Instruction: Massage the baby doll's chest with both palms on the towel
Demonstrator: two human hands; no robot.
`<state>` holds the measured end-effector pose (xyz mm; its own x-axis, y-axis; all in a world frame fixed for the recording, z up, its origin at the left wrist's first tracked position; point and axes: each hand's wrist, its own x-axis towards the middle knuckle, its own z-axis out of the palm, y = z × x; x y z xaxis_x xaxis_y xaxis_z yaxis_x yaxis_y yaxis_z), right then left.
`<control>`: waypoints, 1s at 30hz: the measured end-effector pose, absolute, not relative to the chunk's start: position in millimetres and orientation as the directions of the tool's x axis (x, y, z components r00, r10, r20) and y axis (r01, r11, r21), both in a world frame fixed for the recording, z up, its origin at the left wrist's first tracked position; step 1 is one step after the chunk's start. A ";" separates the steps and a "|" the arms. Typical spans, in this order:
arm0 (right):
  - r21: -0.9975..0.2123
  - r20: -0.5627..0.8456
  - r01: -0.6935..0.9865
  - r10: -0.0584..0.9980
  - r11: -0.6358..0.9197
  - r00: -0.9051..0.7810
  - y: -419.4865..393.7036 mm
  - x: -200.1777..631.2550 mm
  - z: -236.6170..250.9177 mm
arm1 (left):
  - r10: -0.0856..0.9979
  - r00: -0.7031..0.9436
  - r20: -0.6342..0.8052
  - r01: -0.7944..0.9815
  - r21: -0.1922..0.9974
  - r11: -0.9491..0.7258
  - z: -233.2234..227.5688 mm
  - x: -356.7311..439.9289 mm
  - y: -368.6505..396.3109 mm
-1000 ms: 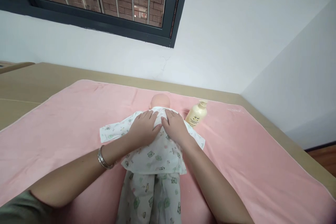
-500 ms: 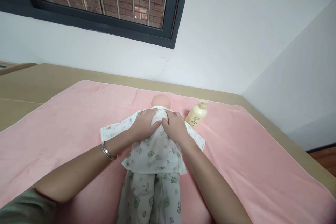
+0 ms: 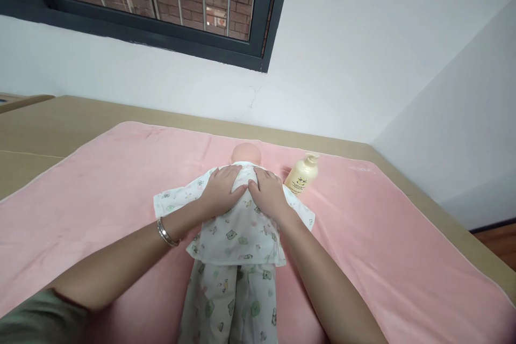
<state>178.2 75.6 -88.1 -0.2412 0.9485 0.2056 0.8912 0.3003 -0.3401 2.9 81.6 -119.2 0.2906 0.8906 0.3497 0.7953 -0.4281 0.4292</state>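
Observation:
A baby doll [image 3: 246,153] lies stretched out, its bald head toward the wall. It wears a white printed top [image 3: 237,239] and matching trousers [image 3: 253,301]. My left hand [image 3: 221,191] rests flat on the upper left of the doll's torso, fingers extended. On the upper right, my right hand [image 3: 268,193] lies the same way, and the two thumbs almost meet at the middle. Neither hand grips anything. The sleeves spread out to both sides from under my hands. I cannot see the doll's face.
A pink blanket [image 3: 371,236] lies beneath the doll on a wood-toned surface [image 3: 36,123]. Just right of the doll's shoulder is a cream pump bottle [image 3: 302,173]. Beyond are a white wall [image 3: 322,64] and a dark-framed window [image 3: 161,27] with bars.
The view has shifted very slightly. Both hands stay in the same place on the doll's torso.

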 end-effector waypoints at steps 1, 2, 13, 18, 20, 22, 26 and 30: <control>-0.340 0.210 0.890 0.947 0.304 -0.243 75.8 178.0 -88.7 | 0.891 0.285 0.354 0.796 0.430 -0.426 -119.7 3.2 81.5; -0.341 0.210 0.889 0.946 0.307 -0.246 75.9 177.8 -89.4 | 0.892 0.281 0.355 0.797 0.431 -0.423 -120.1 3.5 81.3; -0.353 0.142 0.896 0.962 0.270 -0.235 78.4 177.3 -94.0 | 0.897 0.272 0.349 0.807 0.426 -0.410 -122.1 4.0 80.0; -0.357 0.153 0.890 0.957 0.285 -0.246 78.5 178.1 -92.7 | 0.891 0.298 0.343 0.802 0.416 -0.429 -121.4 1.2 82.5; -0.356 0.157 0.887 0.955 0.294 -0.253 78.3 178.7 -91.6 | 0.888 0.300 0.348 0.799 0.417 -0.433 -121.0 0.6 82.9; -0.351 0.167 0.886 0.951 0.303 -0.259 77.7 179.1 -90.7 | 0.887 0.302 0.350 0.793 0.425 -0.437 -120.5 0.0 83.3; -0.348 0.201 0.886 0.948 0.306 -0.249 75.9 178.7 -89.8 | 0.883 0.315 0.349 0.771 0.449 -0.452 -118.8 -3.0 85.7; -0.366 0.206 0.880 0.949 0.302 -0.240 75.2 177.4 -89.4 | 0.883 0.321 0.342 0.762 0.461 -0.455 -118.8 -4.4 88.0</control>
